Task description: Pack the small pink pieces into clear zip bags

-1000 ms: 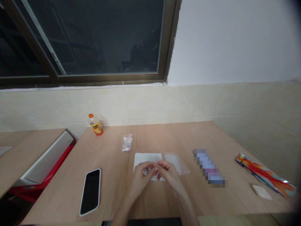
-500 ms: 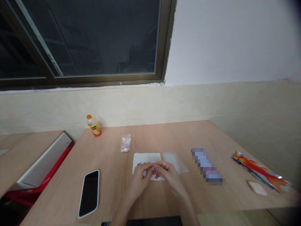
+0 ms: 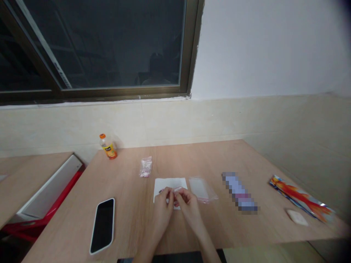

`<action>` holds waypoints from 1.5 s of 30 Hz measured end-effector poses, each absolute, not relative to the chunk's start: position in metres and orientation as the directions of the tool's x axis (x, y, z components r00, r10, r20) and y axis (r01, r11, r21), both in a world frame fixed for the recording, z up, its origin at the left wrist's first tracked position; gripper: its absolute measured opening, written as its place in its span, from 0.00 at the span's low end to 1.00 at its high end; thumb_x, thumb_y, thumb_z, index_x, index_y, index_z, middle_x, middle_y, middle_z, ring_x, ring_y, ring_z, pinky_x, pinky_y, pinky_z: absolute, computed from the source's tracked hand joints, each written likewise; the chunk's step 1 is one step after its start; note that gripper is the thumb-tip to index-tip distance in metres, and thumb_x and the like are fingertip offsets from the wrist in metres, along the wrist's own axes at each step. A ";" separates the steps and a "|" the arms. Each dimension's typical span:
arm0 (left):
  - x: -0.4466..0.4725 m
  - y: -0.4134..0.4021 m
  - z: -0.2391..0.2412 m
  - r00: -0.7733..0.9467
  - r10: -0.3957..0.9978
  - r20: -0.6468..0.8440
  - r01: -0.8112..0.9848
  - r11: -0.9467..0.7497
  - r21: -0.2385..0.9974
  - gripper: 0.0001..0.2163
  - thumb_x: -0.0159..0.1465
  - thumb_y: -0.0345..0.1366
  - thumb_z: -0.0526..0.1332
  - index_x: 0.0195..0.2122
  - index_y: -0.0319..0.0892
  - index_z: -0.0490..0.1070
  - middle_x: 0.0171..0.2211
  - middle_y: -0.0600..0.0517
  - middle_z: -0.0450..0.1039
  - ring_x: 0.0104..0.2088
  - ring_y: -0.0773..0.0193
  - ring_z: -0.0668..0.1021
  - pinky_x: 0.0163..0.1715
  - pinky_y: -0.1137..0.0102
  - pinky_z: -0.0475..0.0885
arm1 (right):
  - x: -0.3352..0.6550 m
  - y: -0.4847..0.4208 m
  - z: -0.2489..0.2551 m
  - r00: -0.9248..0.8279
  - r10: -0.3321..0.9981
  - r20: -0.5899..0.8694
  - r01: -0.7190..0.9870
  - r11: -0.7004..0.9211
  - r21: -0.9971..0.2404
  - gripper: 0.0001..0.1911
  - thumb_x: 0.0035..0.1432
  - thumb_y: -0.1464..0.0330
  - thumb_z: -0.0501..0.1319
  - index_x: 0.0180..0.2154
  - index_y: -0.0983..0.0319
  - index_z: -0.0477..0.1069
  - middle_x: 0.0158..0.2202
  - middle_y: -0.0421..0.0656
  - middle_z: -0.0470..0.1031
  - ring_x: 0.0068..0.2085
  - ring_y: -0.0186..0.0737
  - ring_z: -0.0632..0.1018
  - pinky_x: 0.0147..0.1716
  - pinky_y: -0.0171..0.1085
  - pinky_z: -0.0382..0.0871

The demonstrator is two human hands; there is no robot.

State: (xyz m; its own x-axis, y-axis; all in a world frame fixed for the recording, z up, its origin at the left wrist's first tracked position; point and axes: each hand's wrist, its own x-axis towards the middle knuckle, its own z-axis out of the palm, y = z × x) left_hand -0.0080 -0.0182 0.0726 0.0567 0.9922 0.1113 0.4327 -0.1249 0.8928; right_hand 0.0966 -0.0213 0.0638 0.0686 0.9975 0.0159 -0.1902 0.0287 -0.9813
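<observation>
meeting over the white sheet (image 3: 167,182), the left hand (image 3: 163,203) and right hand (image 3: 189,205) are narrowed, fingertips pinching a small clear pink-tinged plastic piece (image 3: 178,189) between them. most of the piece is covered by fingers, so its pointing direction and long axis cannot be told. just right of the sheet, a clear plastic packet (image 3: 199,188) lies flat on the counter (image 3: 131,215), pink edge towards the person.
</observation>
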 end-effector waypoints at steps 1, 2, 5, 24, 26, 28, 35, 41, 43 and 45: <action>-0.007 -0.019 0.073 0.045 0.993 0.108 0.439 -0.117 0.891 0.13 0.63 0.39 0.49 0.31 0.40 0.70 0.30 0.46 0.76 0.30 0.59 0.77 0.28 0.71 0.67 | 0.096 -0.022 0.063 0.070 0.997 0.020 -0.185 0.033 -0.982 0.15 0.51 0.57 0.63 0.25 0.63 0.72 0.24 0.42 0.74 0.27 0.38 0.75 0.25 0.33 0.69; -0.007 -0.020 0.073 0.033 0.994 0.105 0.445 -0.109 0.889 0.13 0.63 0.39 0.49 0.31 0.40 0.71 0.30 0.46 0.76 0.30 0.59 0.77 0.28 0.71 0.67 | 0.096 -0.022 0.063 0.072 0.997 0.020 -0.177 0.033 -0.984 0.15 0.51 0.57 0.63 0.25 0.63 0.72 0.24 0.42 0.74 0.27 0.38 0.75 0.26 0.34 0.69; -0.005 -0.022 0.073 -0.007 0.995 0.097 0.465 -0.083 0.881 0.13 0.63 0.39 0.50 0.30 0.41 0.71 0.29 0.46 0.76 0.30 0.58 0.77 0.28 0.71 0.66 | 0.096 -0.022 0.060 0.066 0.998 0.013 -0.149 0.023 -0.989 0.14 0.52 0.58 0.62 0.25 0.63 0.72 0.25 0.42 0.74 0.28 0.39 0.75 0.27 0.35 0.70; -0.011 -0.021 0.070 -0.098 0.990 0.097 0.378 -0.053 0.924 0.11 0.63 0.39 0.51 0.33 0.41 0.70 0.29 0.48 0.77 0.31 0.59 0.79 0.31 0.69 0.71 | 0.095 -0.025 0.049 0.129 0.992 -0.003 -0.060 0.005 -0.998 0.12 0.49 0.61 0.61 0.22 0.63 0.71 0.22 0.41 0.73 0.28 0.39 0.73 0.29 0.35 0.66; -0.010 -0.024 0.071 -0.041 0.990 0.134 0.387 -0.108 0.916 0.09 0.62 0.37 0.53 0.38 0.41 0.70 0.33 0.46 0.78 0.34 0.59 0.80 0.35 0.66 0.73 | 0.095 -0.023 0.048 0.173 0.985 -0.009 -0.083 0.005 -0.997 0.12 0.48 0.61 0.61 0.21 0.62 0.69 0.20 0.40 0.72 0.26 0.38 0.72 0.27 0.35 0.65; -0.008 -0.024 0.066 -0.002 0.981 0.193 0.420 -0.174 0.891 0.09 0.62 0.32 0.53 0.39 0.41 0.71 0.39 0.45 0.78 0.39 0.58 0.79 0.41 0.62 0.73 | 0.096 -0.021 0.048 0.213 0.977 0.001 -0.061 0.014 -0.998 0.13 0.48 0.61 0.60 0.19 0.61 0.66 0.18 0.38 0.68 0.23 0.36 0.70 0.24 0.34 0.63; -0.008 -0.015 0.035 0.012 0.931 0.365 0.544 -0.312 0.779 0.14 0.61 0.27 0.52 0.42 0.43 0.75 0.50 0.44 0.73 0.49 0.57 0.76 0.51 0.57 0.70 | 0.096 -0.031 0.055 0.269 0.948 0.171 0.181 0.125 -0.976 0.11 0.54 0.64 0.57 0.22 0.60 0.64 0.23 0.38 0.67 0.28 0.37 0.71 0.28 0.34 0.65; -0.010 -0.018 0.048 0.067 0.935 0.348 0.511 -0.332 0.793 0.17 0.63 0.29 0.53 0.52 0.46 0.69 0.52 0.47 0.72 0.52 0.58 0.74 0.54 0.59 0.68 | 0.093 -0.030 0.058 0.381 0.915 0.132 0.060 0.118 -0.991 0.07 0.50 0.62 0.61 0.27 0.59 0.67 0.30 0.39 0.70 0.34 0.38 0.73 0.34 0.36 0.68; -0.012 -0.020 0.055 0.101 0.934 0.342 0.471 -0.348 0.810 0.20 0.63 0.28 0.53 0.55 0.48 0.66 0.52 0.48 0.71 0.52 0.59 0.73 0.55 0.60 0.67 | 0.094 -0.025 0.057 0.386 0.921 -0.057 -0.214 0.029 -0.976 0.15 0.49 0.58 0.61 0.38 0.57 0.68 0.37 0.42 0.73 0.39 0.41 0.75 0.35 0.38 0.71; -0.012 -0.020 0.060 0.137 0.932 0.336 0.453 -0.360 0.815 0.21 0.61 0.27 0.53 0.55 0.50 0.66 0.52 0.49 0.72 0.51 0.59 0.73 0.53 0.60 0.68 | 0.096 -0.017 0.058 0.279 0.934 -0.223 -0.446 -0.080 -0.891 0.22 0.49 0.52 0.59 0.43 0.57 0.66 0.41 0.45 0.74 0.39 0.44 0.77 0.33 0.41 0.73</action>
